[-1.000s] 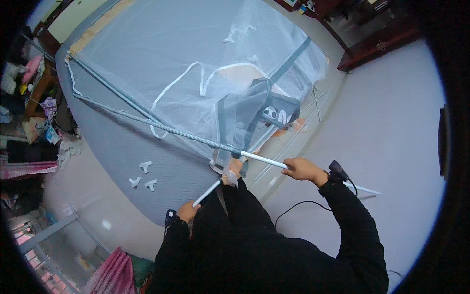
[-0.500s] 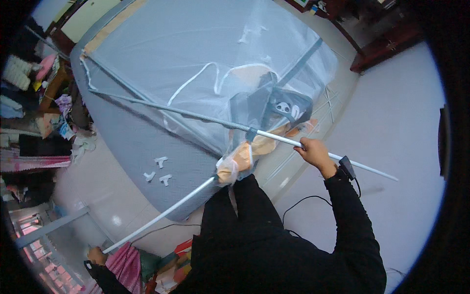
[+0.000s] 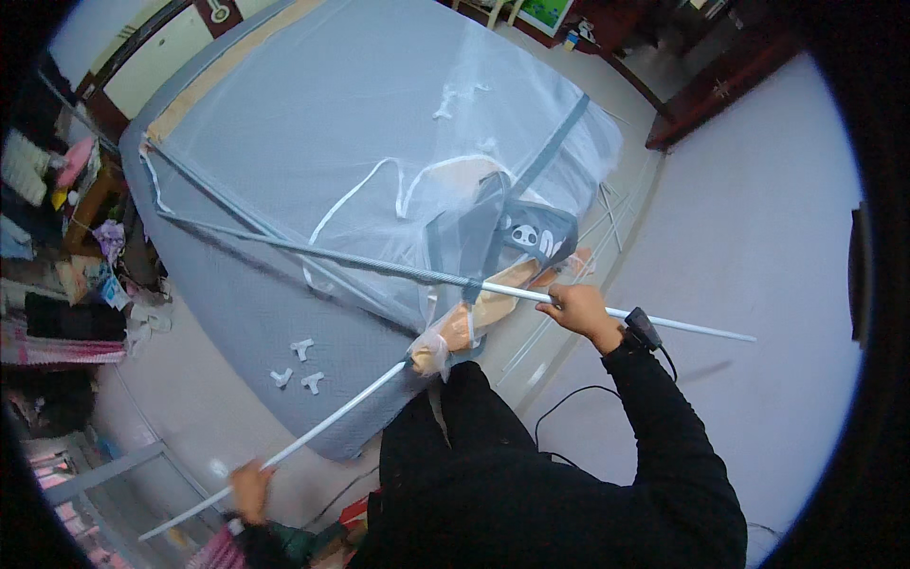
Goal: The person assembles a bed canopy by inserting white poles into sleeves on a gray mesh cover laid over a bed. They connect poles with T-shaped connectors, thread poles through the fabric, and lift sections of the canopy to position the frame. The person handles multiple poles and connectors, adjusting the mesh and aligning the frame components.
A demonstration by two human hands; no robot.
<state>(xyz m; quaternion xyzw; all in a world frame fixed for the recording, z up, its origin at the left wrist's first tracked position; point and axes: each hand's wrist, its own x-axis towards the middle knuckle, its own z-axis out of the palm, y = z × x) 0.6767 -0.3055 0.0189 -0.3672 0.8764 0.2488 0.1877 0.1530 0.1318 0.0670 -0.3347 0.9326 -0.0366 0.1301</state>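
Note:
My right hand (image 3: 580, 315) is closed around a white pole (image 3: 687, 327) whose other part runs through a grey fabric sleeve (image 3: 379, 265) on the edge of a sheer white mosquito net (image 3: 370, 123). Its bare end sticks out to the right past my hand. At the lower left my left hand (image 3: 251, 490), slightly blurred, grips a second white pole (image 3: 332, 418). This one enters a bunched orange-and-sheer fabric corner (image 3: 445, 343) near my knees, and its free end reaches beyond my hand. A grey panel with a panda picture (image 3: 540, 230) lies folded beside the sleeve.
The net spreads over a bed with a grey cover (image 3: 237, 313). Several white plastic connectors (image 3: 302, 349) lie on it. More thin poles (image 3: 611, 213) rest on the floor at its right. Clothes and clutter (image 3: 100, 237) line the left; a black cable (image 3: 569, 394) trails near my legs.
My left hand has shifted up along its pole toward the bed, so the pole's end now shows behind it. My right hand keeps its hold. The whole view has shifted slightly.

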